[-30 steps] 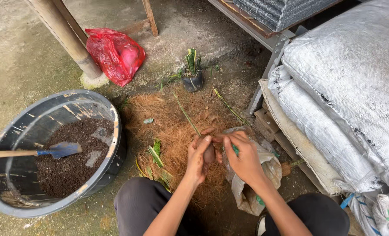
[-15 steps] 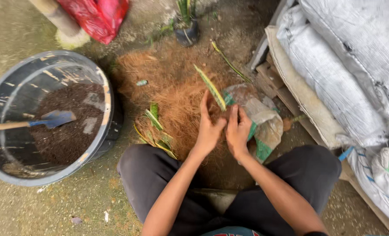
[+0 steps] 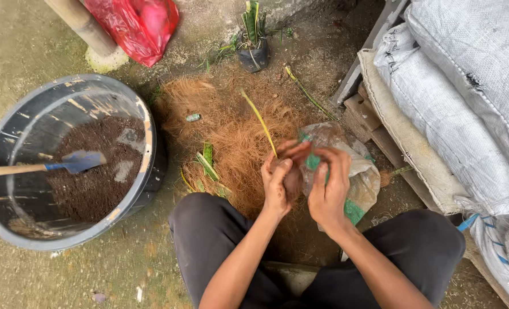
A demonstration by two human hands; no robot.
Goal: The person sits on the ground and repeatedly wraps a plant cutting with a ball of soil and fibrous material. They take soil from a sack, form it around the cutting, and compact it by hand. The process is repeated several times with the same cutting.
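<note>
Left hand [image 3: 277, 184] and right hand [image 3: 327, 186] both cupped shut around a fibre-wrapped cutting [image 3: 293, 177]; its leaf [image 3: 258, 119] looks thin, easily snapped. Crumbly bundle: grip it low.

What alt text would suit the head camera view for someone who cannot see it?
A crouching person's left hand and right hand cup a brown clump with a long leaf, above a pile of brown fibre. A tub of soil with a trowel is at left, white sacks at right.

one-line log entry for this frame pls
left hand + right hand: pressing fibre ball around leaf cutting | tub: soil, trowel
</note>
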